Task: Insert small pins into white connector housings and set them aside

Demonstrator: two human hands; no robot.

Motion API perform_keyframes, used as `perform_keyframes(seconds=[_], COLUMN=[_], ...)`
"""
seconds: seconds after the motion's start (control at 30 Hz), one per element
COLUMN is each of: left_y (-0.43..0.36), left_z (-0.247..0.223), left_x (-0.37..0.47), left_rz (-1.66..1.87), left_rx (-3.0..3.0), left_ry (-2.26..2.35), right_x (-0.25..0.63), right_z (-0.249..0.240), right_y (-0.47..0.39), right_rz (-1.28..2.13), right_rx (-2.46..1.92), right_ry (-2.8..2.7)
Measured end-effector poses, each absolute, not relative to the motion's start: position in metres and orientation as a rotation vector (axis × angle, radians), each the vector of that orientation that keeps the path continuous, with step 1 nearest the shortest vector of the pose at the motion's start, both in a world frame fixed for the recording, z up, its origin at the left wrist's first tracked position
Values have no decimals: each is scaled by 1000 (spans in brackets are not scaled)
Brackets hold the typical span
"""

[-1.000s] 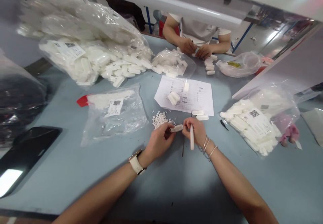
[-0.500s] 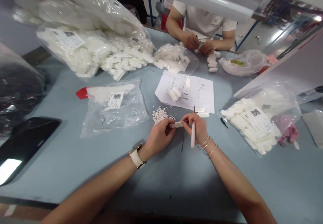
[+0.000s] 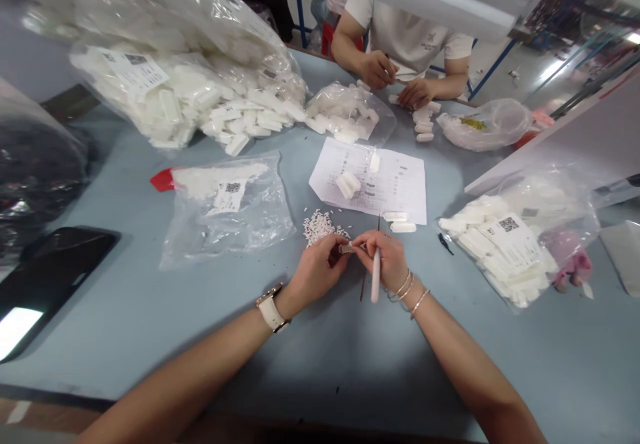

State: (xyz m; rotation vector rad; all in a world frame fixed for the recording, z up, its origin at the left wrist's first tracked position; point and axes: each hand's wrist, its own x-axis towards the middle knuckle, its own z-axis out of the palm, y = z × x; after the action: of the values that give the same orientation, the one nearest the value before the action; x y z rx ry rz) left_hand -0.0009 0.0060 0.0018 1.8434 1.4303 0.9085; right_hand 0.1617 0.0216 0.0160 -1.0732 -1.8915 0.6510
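Observation:
My left hand (image 3: 320, 265) is closed, pinching one end of a small, narrow white plastic piece (image 3: 345, 249). My right hand (image 3: 385, 257) meets it from the other side, its fingertips at the piece's right end and covering part of it. Tucked between the right fingers is a slim tool with a white handle (image 3: 375, 281); its thin dark tip points away from me. Just beyond my left fingers lies a heap of tiny white pegs (image 3: 319, 226). A thin dark rod (image 3: 363, 287) rests on the table between my hands.
Finished-looking white pieces (image 3: 403, 227) lie beside a printed sheet (image 3: 415, 197). Clear bags stand left (image 3: 230, 231), back left (image 3: 170, 104) and right (image 3: 520, 251). A black phone-like slab (image 3: 60, 277) lies far left. Across the table, a co-worker's hands (image 3: 379, 71) handle something small.
My right hand has shifted left along the white plastic piece, covering more of it, and the tool's handle has swung left with it. The co-worker's hands have moved slightly apart.

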Motion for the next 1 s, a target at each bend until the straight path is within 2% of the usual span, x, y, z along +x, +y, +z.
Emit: perform_keyframes(seconds=[0.5,1.0], left_y=[6,7], left_z=[5,5], left_x=[-1,-1], left_rz=[887,899], left_rx=[1834,1791], left_ry=[1412,1440], right_x=[159,161], right_z=[11,16], right_y=[20,19], right_rz=[474,364], right_rx=[-963,-960], right_ry=[-2116,-2055])
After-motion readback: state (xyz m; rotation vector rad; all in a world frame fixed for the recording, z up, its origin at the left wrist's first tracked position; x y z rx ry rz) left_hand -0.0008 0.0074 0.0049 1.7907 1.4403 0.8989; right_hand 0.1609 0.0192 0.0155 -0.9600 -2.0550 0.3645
